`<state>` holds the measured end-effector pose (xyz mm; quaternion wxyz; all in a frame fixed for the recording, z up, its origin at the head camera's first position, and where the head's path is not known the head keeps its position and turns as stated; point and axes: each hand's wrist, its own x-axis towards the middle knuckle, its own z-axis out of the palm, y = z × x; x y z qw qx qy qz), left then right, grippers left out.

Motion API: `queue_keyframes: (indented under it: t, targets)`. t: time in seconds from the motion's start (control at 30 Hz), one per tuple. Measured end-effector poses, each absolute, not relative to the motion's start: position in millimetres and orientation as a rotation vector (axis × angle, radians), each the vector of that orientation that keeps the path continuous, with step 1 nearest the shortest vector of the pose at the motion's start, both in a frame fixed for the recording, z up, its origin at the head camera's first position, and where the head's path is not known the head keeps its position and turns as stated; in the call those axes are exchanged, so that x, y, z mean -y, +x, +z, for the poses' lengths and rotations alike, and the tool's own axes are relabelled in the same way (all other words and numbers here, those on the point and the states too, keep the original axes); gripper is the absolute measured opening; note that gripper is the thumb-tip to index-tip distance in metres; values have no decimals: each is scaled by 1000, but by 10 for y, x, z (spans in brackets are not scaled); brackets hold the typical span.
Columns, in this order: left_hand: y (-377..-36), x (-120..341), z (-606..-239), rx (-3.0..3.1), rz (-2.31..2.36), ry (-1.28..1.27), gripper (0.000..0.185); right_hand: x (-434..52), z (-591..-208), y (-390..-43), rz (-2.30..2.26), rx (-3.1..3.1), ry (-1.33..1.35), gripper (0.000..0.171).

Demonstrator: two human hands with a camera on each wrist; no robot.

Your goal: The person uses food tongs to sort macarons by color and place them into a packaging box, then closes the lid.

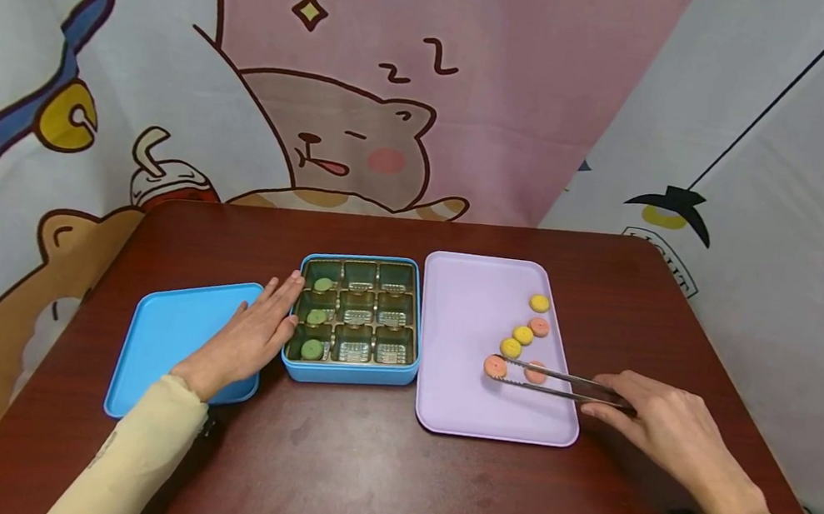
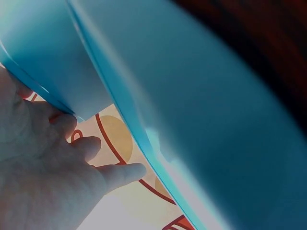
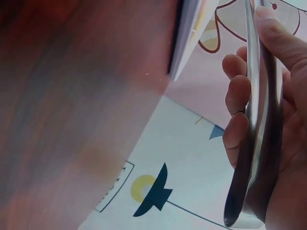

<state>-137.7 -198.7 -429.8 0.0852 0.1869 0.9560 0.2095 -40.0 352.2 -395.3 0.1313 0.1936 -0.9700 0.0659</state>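
Note:
My right hand (image 1: pixel 673 431) grips metal tongs (image 1: pixel 557 381), whose handles fill the right wrist view. The tong tips are at a pink button (image 1: pixel 495 367) on the lilac tray (image 1: pixel 466 313); whether they pinch it, I cannot tell. Two more pink buttons and three yellow buttons (image 1: pixel 522 335) lie on the tray's right half. My left hand (image 1: pixel 245 340) rests its extended fingers against the left side of a blue box (image 1: pixel 354 375). Inside the box is a gold divided insert, with a green button (image 1: pixel 312 350) in each left-column compartment.
A blue lid (image 1: pixel 170 332) lies left of the box, partly under my left forearm. Box and tray stand side by side on the dark brown table (image 1: pixel 330 466). Behind the table hangs a cartoon-printed cloth (image 1: pixel 505 91).

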Motion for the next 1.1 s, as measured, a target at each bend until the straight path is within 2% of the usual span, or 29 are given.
queue_keyframes:
  t: [0.83, 1.1]
  targets:
    - [-1380, 1989, -4302, -2865, 634, 576, 64, -3150, -3786, -611, 302, 2700, 743, 41]
    - [-1376, 1987, -4298, -2868, 630, 573, 64, -2999, -3743, -688, 337, 2673, 793, 33]
